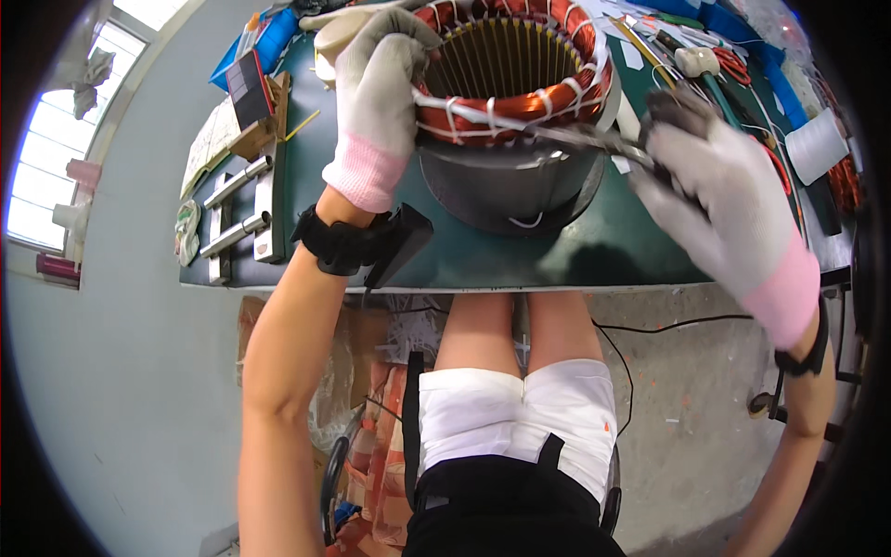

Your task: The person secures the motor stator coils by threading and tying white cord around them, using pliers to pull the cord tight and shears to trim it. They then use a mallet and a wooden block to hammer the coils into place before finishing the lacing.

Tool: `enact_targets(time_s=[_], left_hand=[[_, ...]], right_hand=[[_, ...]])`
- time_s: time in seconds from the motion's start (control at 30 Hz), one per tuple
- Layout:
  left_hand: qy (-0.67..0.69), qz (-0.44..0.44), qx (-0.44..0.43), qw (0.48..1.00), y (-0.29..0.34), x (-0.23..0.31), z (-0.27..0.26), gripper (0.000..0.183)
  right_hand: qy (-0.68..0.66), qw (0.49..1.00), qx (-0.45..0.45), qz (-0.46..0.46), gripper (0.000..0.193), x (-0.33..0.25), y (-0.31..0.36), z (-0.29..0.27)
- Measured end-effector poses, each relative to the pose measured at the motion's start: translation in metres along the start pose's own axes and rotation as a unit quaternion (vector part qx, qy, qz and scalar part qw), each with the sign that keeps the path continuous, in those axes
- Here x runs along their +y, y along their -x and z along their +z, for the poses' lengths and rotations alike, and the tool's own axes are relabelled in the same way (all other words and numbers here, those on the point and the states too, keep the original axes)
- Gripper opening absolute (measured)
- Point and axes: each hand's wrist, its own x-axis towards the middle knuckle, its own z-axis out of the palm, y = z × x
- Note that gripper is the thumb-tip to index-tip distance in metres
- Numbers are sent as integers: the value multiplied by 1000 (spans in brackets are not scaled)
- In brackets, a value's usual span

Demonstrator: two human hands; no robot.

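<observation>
A motor stator stands on the dark green tabletop, with a ring of copper windings (549, 100) laced with white cord above a dark cylindrical body (506, 181). My left hand (379, 88), in a white glove with a pink cuff, closes on the left rim of the windings; some fingertips are hidden. In my gloved right hand (710, 181) is a pair of scissors (617, 145) with dark handles, blurred by motion. Their metal blades point left, at the front right of the laced windings. Yellowish slot strips (501, 56) line the inside of the ring.
Left of the stator lie metal bars with round rods (237, 232), a notebook (212, 144) and a blue bin (255, 46). At the right are a mallet head (696, 62), a white spool (817, 147) and several tools. The table's front edge (557, 288) runs above my lap.
</observation>
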Motion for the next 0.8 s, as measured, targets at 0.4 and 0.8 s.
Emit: enact_targets(time_s=[0.4,0.8], left_hand=[[232,-268,7,935,-10,-3,-21,39],[420,-381,-42,823,-36,-7,-24,47]], right_hand=[[-53,960,85,260,12,29,105,73],[38,963,106,246,14,23,99,85]])
